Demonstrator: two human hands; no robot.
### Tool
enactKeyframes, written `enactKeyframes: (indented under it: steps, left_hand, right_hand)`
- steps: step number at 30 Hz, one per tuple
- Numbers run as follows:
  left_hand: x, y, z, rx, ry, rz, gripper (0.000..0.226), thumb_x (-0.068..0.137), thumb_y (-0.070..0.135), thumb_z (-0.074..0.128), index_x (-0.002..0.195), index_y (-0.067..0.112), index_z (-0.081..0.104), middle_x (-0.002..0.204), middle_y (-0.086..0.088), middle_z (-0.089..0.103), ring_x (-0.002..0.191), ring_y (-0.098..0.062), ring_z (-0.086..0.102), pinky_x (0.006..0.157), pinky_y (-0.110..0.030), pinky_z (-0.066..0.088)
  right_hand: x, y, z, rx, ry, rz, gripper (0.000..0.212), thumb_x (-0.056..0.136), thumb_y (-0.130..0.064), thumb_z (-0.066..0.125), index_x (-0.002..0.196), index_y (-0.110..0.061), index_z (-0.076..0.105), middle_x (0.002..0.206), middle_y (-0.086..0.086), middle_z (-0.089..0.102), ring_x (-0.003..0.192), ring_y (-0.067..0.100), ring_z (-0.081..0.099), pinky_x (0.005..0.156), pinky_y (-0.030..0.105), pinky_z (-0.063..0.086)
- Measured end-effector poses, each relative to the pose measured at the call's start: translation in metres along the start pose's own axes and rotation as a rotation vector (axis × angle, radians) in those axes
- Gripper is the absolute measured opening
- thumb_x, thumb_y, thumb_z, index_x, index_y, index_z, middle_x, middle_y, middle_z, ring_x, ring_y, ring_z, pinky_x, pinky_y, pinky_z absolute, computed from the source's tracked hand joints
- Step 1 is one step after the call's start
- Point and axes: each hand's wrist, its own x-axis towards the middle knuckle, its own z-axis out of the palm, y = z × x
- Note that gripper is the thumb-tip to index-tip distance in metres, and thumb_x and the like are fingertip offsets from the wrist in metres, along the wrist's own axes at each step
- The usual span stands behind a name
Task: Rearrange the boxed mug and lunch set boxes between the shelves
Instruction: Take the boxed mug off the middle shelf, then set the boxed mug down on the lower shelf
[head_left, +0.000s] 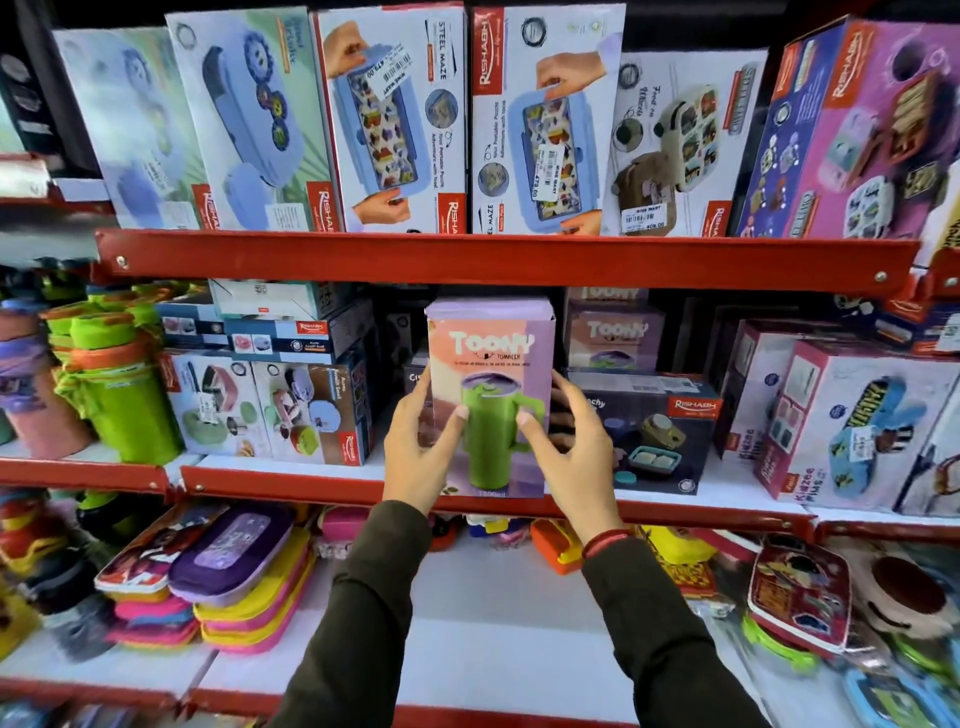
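Note:
A tall pink and purple boxed mug (491, 364), printed with a green tumbler, stands upright at the front of the middle shelf (291, 480). My left hand (418, 447) grips its left side and my right hand (566, 441) grips its right side. Another boxed mug of the same kind (613, 335) stands behind it to the right. Lunch set boxes fill the top shelf, among them two blue maze boxes (400, 119) (545, 124). More lunch set boxes sit on the middle shelf at the left (265, 410) and right (660, 431).
Green and orange bottle covers (119, 379) crowd the middle shelf's far left. A pink lunch set box (852, 426) stands at its right end. Stacked pencil pouches (228, 587) and lunch bags (800, 597) lie on the bottom shelf. The red shelf lip (498, 260) runs just above the mug box.

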Motion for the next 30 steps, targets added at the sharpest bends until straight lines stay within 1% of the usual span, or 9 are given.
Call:
enactKeyframes:
  steps: [3, 8, 12, 15, 17, 21, 23, 25, 30]
  left_hand:
    - [-0.027, 0.012, 0.006, -0.034, 0.047, 0.033, 0.060, 0.087, 0.037, 0.068, 0.142, 0.035, 0.046, 0.127, 0.001, 0.060, 0.110, 0.002, 0.059, 0.098, -0.023, 0.049]
    - [-0.074, 0.003, 0.020, -0.069, 0.059, 0.045, 0.062, 0.082, 0.042, 0.070, 0.140, 0.027, 0.053, 0.130, 0.000, 0.060, 0.119, -0.016, 0.060, 0.100, -0.042, 0.053]
    - [-0.114, -0.018, 0.031, -0.048, 0.048, 0.012, 0.065, 0.081, 0.041, 0.071, 0.138, 0.014, 0.056, 0.123, -0.011, 0.059, 0.115, -0.022, 0.061, 0.097, -0.036, 0.053]
    - [-0.144, -0.046, 0.034, 0.015, -0.006, -0.046, 0.060, 0.080, 0.045, 0.072, 0.136, 0.033, 0.055, 0.122, -0.002, 0.061, 0.110, -0.014, 0.064, 0.089, -0.029, 0.056]
    - [-0.164, -0.065, 0.035, 0.073, -0.048, -0.103, 0.059, 0.079, 0.045, 0.075, 0.133, 0.044, 0.051, 0.125, 0.001, 0.065, 0.111, -0.008, 0.065, 0.088, -0.027, 0.057]
    - [-0.187, -0.100, 0.040, 0.133, -0.139, -0.272, 0.063, 0.079, 0.025, 0.083, 0.133, 0.035, 0.053, 0.122, 0.004, 0.068, 0.110, -0.004, 0.065, 0.085, -0.025, 0.059]
    - [-0.189, -0.115, 0.047, 0.113, -0.192, -0.382, 0.062, 0.082, 0.015, 0.081, 0.135, 0.027, 0.051, 0.124, 0.002, 0.066, 0.113, -0.015, 0.066, 0.084, -0.021, 0.059]
    - [-0.189, -0.128, 0.055, 0.088, -0.209, -0.468, 0.061, 0.084, 0.005, 0.076, 0.136, 0.018, 0.049, 0.123, -0.001, 0.064, 0.116, -0.022, 0.064, 0.082, -0.015, 0.057]
    - [-0.190, -0.156, 0.076, 0.136, -0.199, -0.594, 0.057, 0.084, -0.008, 0.071, 0.133, 0.006, 0.045, 0.121, -0.003, 0.057, 0.121, -0.031, 0.060, 0.086, -0.026, 0.054]
  right_hand:
    - [-0.023, -0.003, -0.017, 0.044, 0.061, -0.040, 0.056, 0.087, -0.047, 0.072, 0.140, -0.045, 0.053, 0.138, -0.003, 0.063, 0.126, 0.014, 0.063, 0.101, 0.050, 0.057]
    - [-0.071, 0.007, -0.041, 0.084, 0.175, -0.057, 0.053, 0.084, -0.038, 0.076, 0.131, -0.052, 0.056, 0.133, -0.006, 0.061, 0.126, 0.015, 0.062, 0.108, 0.052, 0.052]
    - [-0.110, 0.035, -0.055, 0.043, 0.174, 0.003, 0.053, 0.083, -0.037, 0.077, 0.133, -0.039, 0.059, 0.131, 0.000, 0.061, 0.124, 0.024, 0.063, 0.104, 0.057, 0.052]
    - [-0.135, 0.065, -0.066, -0.066, 0.115, 0.064, 0.057, 0.084, -0.042, 0.076, 0.135, -0.026, 0.058, 0.132, -0.001, 0.064, 0.122, 0.024, 0.063, 0.100, 0.055, 0.053]
    - [-0.151, 0.085, -0.073, -0.128, 0.058, 0.105, 0.056, 0.083, -0.043, 0.078, 0.133, -0.032, 0.056, 0.132, -0.009, 0.065, 0.120, 0.022, 0.066, 0.094, 0.054, 0.057]
    - [-0.170, 0.115, -0.083, -0.225, -0.102, 0.231, 0.055, 0.083, -0.042, 0.081, 0.126, -0.056, 0.050, 0.125, -0.042, 0.057, 0.122, 0.010, 0.065, 0.093, 0.047, 0.061]
    - [-0.172, 0.132, -0.081, -0.282, -0.171, 0.305, 0.053, 0.084, -0.035, 0.084, 0.125, -0.050, 0.053, 0.122, -0.036, 0.062, 0.120, 0.013, 0.068, 0.093, 0.045, 0.062]
    - [-0.172, 0.148, -0.075, -0.336, -0.202, 0.356, 0.051, 0.083, -0.031, 0.085, 0.126, -0.033, 0.057, 0.123, -0.018, 0.072, 0.112, 0.019, 0.073, 0.093, 0.044, 0.062]
    - [-0.169, 0.176, -0.060, -0.335, -0.231, 0.497, 0.049, 0.085, -0.011, 0.082, 0.127, -0.020, 0.058, 0.128, 0.004, 0.074, 0.105, 0.028, 0.077, 0.092, 0.048, 0.063]
